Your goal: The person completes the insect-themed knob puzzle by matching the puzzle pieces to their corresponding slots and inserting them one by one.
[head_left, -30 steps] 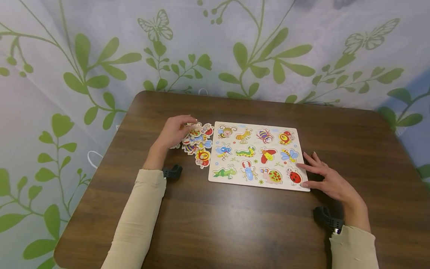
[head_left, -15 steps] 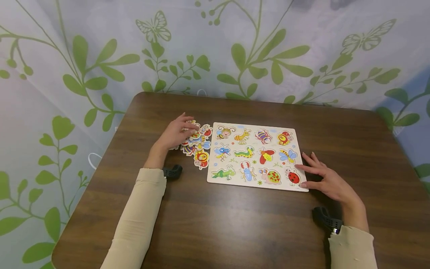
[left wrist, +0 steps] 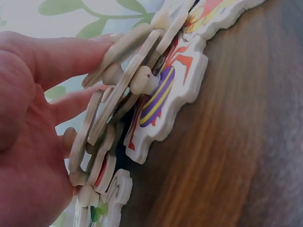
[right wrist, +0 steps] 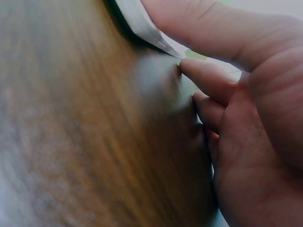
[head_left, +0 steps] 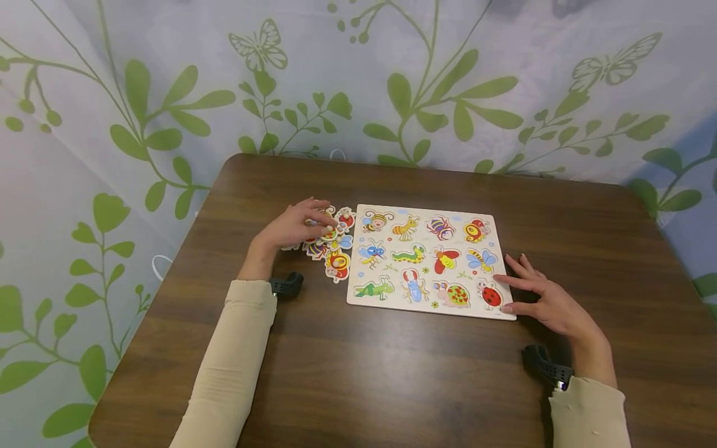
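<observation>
"Colourful knobbed wooden insects [head_left: 338, 262]: where are they piled?"
"On the brown bench [head_left: 392, 367], beside the cream rectangular board [head_left: 430, 249]."
"And touched?"
"By the left hand [head_left: 291, 225], loosely bent, grip unclear; the board's edge is touched by the outspread right hand [head_left: 551, 305]."

Knobbed insect pieces [head_left: 338, 264] lie heaped beside the flat, pale, insect-printed puzzle board [head_left: 430, 254].
</observation>
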`<state>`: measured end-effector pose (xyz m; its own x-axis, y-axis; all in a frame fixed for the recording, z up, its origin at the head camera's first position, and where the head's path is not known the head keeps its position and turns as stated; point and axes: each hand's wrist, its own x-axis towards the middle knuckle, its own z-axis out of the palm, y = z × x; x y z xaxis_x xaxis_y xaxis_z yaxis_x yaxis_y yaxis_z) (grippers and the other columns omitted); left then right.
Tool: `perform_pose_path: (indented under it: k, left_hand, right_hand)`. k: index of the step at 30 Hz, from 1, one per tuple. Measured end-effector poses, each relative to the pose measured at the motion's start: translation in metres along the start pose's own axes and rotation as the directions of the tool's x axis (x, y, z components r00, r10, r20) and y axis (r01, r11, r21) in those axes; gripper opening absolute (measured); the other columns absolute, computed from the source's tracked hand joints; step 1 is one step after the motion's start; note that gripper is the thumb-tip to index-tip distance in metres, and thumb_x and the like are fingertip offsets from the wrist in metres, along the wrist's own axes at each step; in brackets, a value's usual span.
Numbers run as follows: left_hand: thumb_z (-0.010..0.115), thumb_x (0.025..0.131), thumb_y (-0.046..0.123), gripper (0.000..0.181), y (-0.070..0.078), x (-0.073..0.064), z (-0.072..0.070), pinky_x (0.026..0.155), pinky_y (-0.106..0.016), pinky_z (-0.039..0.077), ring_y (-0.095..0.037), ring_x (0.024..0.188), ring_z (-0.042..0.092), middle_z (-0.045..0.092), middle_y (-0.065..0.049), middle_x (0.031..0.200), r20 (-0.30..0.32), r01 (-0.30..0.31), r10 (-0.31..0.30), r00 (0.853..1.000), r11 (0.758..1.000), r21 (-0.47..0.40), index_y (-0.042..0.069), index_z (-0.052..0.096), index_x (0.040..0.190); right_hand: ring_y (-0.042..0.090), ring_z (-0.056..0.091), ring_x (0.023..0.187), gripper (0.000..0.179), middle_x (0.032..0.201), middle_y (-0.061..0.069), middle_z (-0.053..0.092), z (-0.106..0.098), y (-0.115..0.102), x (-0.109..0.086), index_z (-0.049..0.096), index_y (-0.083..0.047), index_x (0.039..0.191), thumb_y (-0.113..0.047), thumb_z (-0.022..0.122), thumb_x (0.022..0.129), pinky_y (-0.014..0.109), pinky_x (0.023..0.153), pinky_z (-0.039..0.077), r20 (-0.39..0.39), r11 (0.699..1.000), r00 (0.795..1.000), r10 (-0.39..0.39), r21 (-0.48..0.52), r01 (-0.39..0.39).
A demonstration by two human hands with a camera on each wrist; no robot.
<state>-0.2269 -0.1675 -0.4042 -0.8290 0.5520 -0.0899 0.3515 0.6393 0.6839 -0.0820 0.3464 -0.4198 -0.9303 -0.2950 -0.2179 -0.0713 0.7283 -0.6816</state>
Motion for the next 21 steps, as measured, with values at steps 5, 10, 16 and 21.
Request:
perform_pose_path:
  k: [5, 10, 16, 21]
  left_hand:
    - [0.065, 0.088, 0.012, 0.025, 0.001, 0.001, 0.0, 0.116, -0.055, 0.021, -0.031, 0.144, 0.029, 0.043, -0.011, 0.15, -0.013, -0.003, 0.002, 1.0, 0.998, -0.056, 0.013, 0.075, 0.111]
    - [0.07, 0.086, 0.012, 0.018, 0.003, 0.002, -0.001, 0.109, -0.051, 0.033, -0.032, 0.137, 0.038, 0.048, -0.014, 0.144, -0.032, -0.035, 0.034, 0.999, 0.999, -0.032, 0.011, 0.077, 0.102]
    - [0.074, 0.083, 0.013, 0.014, 0.009, 0.001, -0.004, 0.11, -0.053, 0.03, -0.034, 0.131, 0.042, 0.052, -0.015, 0.137, -0.091, -0.027, 0.026, 0.995, 1.0, -0.013, 0.009, 0.078, 0.096]
    - [0.076, 0.081, 0.015, 0.011, 0.015, 0.0, -0.004, 0.109, -0.052, 0.03, -0.033, 0.129, 0.042, 0.053, -0.013, 0.134, -0.167, -0.017, 0.009, 0.986, 0.999, -0.047, 0.009, 0.077, 0.09]
  right_hand:
    - [0.038, -0.008, 0.151, 0.063, 0.164, 0.008, 0.01, 0.0, -0.001, 0.0, 0.053, -0.012, 0.139, -0.029, 0.076, 0.083, 0.082, 0.098, 0.006, 0.002, 1.0, 1.0, 0.005, 0.002, -0.005]
    - [0.037, -0.008, 0.151, 0.064, 0.165, 0.007, 0.01, -0.001, -0.002, -0.001, 0.053, -0.013, 0.14, -0.031, 0.075, 0.083, 0.082, 0.098, 0.007, -0.002, 1.0, 1.0, 0.011, -0.003, -0.011]
    - [0.036, -0.007, 0.151, 0.064, 0.164, 0.006, 0.011, 0.0, -0.002, 0.0, 0.054, -0.014, 0.139, -0.031, 0.076, 0.082, 0.082, 0.098, 0.007, -0.013, 1.0, 1.0, 0.005, -0.01, -0.005]
    - [0.035, -0.007, 0.152, 0.063, 0.164, 0.007, 0.012, -0.001, -0.002, 0.0, 0.054, -0.014, 0.139, -0.031, 0.076, 0.082, 0.082, 0.098, 0.009, -0.014, 1.0, 1.0, 0.007, -0.008, -0.007]
